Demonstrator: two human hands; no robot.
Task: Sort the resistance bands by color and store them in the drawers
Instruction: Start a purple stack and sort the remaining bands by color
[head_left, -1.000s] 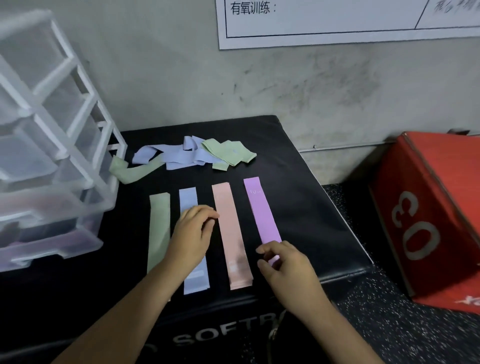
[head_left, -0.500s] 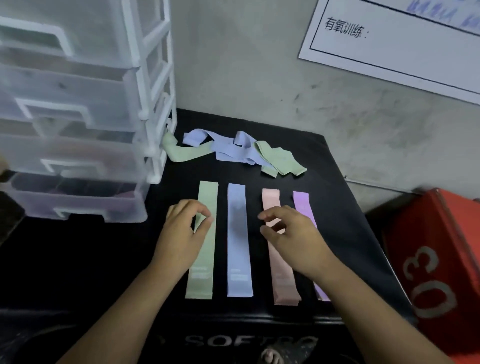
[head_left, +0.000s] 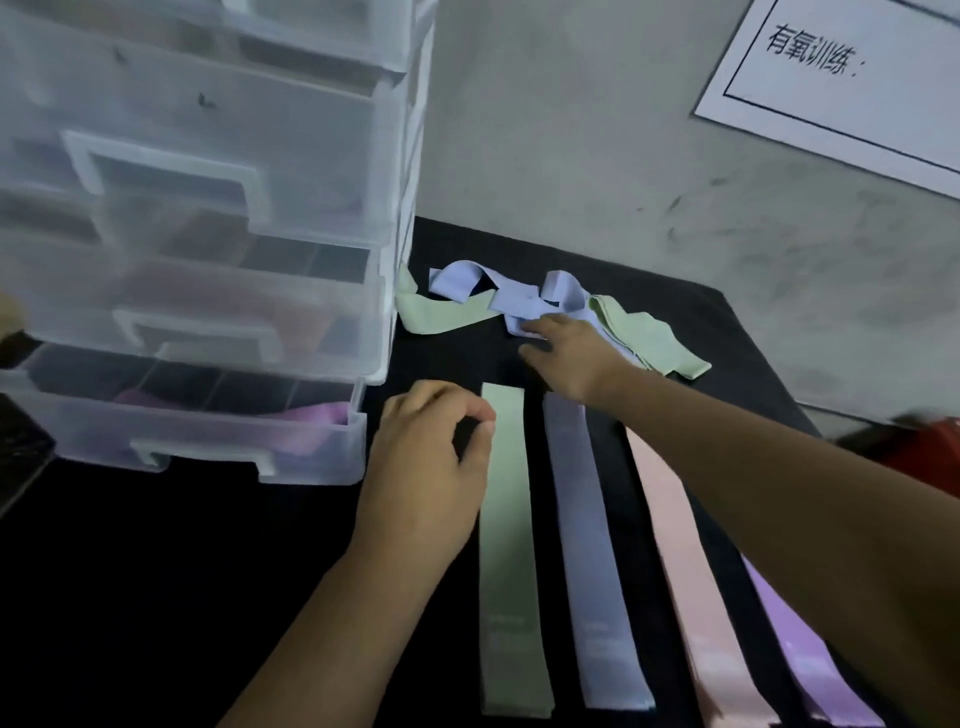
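- Head view: I see four resistance bands lying flat, side by side, on the black surface (head_left: 156, 597) at 5 o'clock. From left to right they are the green band (head_left: 511, 571), blue band (head_left: 592, 571), pink band (head_left: 691, 597) and purple band (head_left: 800, 649).
- At 12 o'clock lies a loose heap of crumpled blue bands (head_left: 467, 283) tangled with crumpled green bands (head_left: 649, 338).
- The clear drawers (head_left: 208, 208) stand at 10 o'clock, with something purple showing in the bottom drawer (head_left: 311, 431).
- The left hand (head_left: 431, 467) is narrow, its fingers curled and their tips meeting at the green band's top-left edge. I cannot tell whether they pinch it.
- The right hand (head_left: 571, 358) is wide, thumb spread, with its fingertips touching the crumpled blue bands.
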